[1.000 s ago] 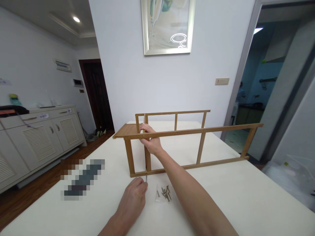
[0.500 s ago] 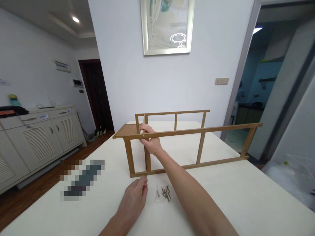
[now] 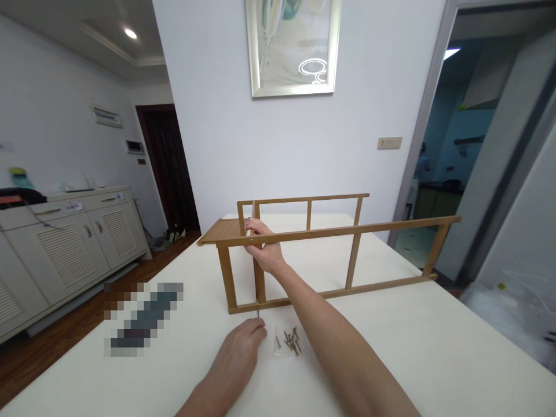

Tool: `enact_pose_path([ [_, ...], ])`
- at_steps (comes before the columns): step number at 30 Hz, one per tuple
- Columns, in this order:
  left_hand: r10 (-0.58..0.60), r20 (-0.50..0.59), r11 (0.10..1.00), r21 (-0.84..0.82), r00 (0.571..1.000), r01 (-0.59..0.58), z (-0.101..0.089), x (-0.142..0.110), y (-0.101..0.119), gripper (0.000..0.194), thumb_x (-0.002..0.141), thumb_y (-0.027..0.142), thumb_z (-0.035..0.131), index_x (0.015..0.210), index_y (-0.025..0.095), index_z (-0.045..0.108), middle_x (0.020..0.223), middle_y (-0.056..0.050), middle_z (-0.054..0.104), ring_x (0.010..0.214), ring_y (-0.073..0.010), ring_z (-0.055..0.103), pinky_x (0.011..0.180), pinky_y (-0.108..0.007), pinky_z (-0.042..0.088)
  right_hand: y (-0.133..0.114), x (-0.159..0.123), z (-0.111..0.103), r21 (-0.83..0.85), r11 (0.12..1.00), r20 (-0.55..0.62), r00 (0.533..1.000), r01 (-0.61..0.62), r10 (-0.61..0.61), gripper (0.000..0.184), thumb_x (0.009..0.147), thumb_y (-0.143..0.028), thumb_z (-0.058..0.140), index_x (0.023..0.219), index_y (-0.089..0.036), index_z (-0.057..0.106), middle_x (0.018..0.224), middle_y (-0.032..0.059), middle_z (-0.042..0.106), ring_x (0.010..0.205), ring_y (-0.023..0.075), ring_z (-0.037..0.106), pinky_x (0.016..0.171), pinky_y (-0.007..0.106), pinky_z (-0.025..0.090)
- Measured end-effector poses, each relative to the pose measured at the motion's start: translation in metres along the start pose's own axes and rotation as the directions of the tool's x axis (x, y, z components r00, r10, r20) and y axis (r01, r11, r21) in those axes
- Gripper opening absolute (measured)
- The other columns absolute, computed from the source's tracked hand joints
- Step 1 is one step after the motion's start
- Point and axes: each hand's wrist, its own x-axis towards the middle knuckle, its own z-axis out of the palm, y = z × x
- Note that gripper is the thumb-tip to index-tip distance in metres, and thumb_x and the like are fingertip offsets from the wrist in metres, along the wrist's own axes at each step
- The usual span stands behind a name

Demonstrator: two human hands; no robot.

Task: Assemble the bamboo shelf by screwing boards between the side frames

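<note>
A brown wooden frame [image 3: 299,233], built of long rails and crossbars, lies on its side on the white table [image 3: 382,359]. Inside its left end, my right hand [image 3: 264,246] is closed around the edge of an upright wooden board [image 3: 257,275]. My left hand [image 3: 241,350] is low in front of the near bottom rail [image 3: 286,302], fingers pinched. From those fingers a thin metal rod [image 3: 258,314] sticks up to the rail; its lower part is hidden in the hand. Beside the left hand lies a clear plastic bag of screws [image 3: 292,340].
A slatted wooden panel [image 3: 222,230] extends from the frame's left end. On the table's left is a blurred-out dark object [image 3: 147,315]. White cabinets [image 3: 69,231] stand at the left, the wall behind the table, and a doorway at the right.
My left hand has drawn slightly down from the bottom rail, and the thin metal rod now shows between its fingers and the rail. My right hand keeps its grip on the board.
</note>
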Motion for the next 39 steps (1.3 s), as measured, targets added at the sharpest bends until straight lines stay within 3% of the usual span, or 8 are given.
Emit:
enact_pose_path([
  [12,-0.049,0.022,0.997,-0.057,0.999,0.051,-0.005,0.003,0.002,0.031,0.089,0.006,0.044,0.09,0.015,0.073,0.099,-0.01,0.074,0.093,-0.0209,0.07,0.086,-0.036,0.06,0.0,0.0,0.0,-0.008,1.0,0.004,1.0,0.005,-0.005,0.027,0.074,-0.024,0.063,0.1,-0.026,0.061,0.114,0.0037,0.063,0.122,0.0236,0.051,0.109,0.043,0.036],
  [20,-0.133,0.002,0.981,-0.144,0.991,0.132,-0.006,0.0,0.001,0.027,0.084,0.003,0.044,0.095,0.017,0.065,0.104,-0.011,0.07,0.098,-0.0213,0.067,0.089,-0.037,0.057,0.0,0.0,0.0,-0.004,1.0,0.004,1.0,0.023,-0.023,0.027,0.073,-0.023,0.063,0.1,-0.025,0.062,0.113,0.0037,0.063,0.121,0.0231,0.052,0.11,0.042,0.035],
  [23,-0.201,0.019,0.967,-0.154,0.979,0.201,-0.009,0.002,0.003,0.024,0.082,0.004,0.045,0.096,0.018,0.058,0.102,-0.011,0.066,0.093,-0.0207,0.067,0.083,-0.036,0.057,0.0,0.0,0.0,-0.004,1.0,0.003,1.0,0.018,-0.018,0.028,0.073,-0.023,0.063,0.101,-0.026,0.062,0.113,0.0035,0.063,0.12,0.0233,0.052,0.11,0.043,0.036],
  [28,-0.295,0.062,0.946,-0.121,0.953,0.301,-0.013,0.003,0.008,0.017,0.081,0.006,0.045,0.088,0.021,0.051,0.081,-0.003,0.062,0.075,-0.0177,0.065,0.068,-0.03,0.053,0.0,0.0,0.0,0.004,1.0,0.001,1.0,0.023,-0.023,0.029,0.073,-0.022,0.062,0.101,-0.027,0.061,0.112,0.0034,0.063,0.12,0.0231,0.053,0.11,0.043,0.036],
  [34,-0.225,0.027,0.972,-0.06,0.974,0.226,-0.011,0.0,0.006,0.022,0.081,0.004,0.041,0.079,0.021,0.054,0.072,0.0,0.061,0.063,-0.0145,0.061,0.061,-0.025,0.048,0.002,0.0,0.0,0.012,1.0,0.003,1.0,0.024,-0.024,0.029,0.072,-0.02,0.062,0.101,-0.027,0.061,0.114,0.0027,0.063,0.122,0.0231,0.051,0.112,0.044,0.033],
  [39,-0.122,0.031,0.99,-0.06,0.992,0.124,-0.006,-0.002,0.003,0.032,0.081,0.001,0.038,0.083,0.019,0.065,0.082,-0.005,0.07,0.074,-0.0173,0.067,0.07,-0.029,0.055,0.003,-0.001,0.0,0.01,1.0,-0.005,1.0,0.019,-0.019,0.031,0.072,-0.02,0.062,0.102,-0.027,0.061,0.116,0.0032,0.063,0.124,0.0231,0.05,0.112,0.044,0.033],
])
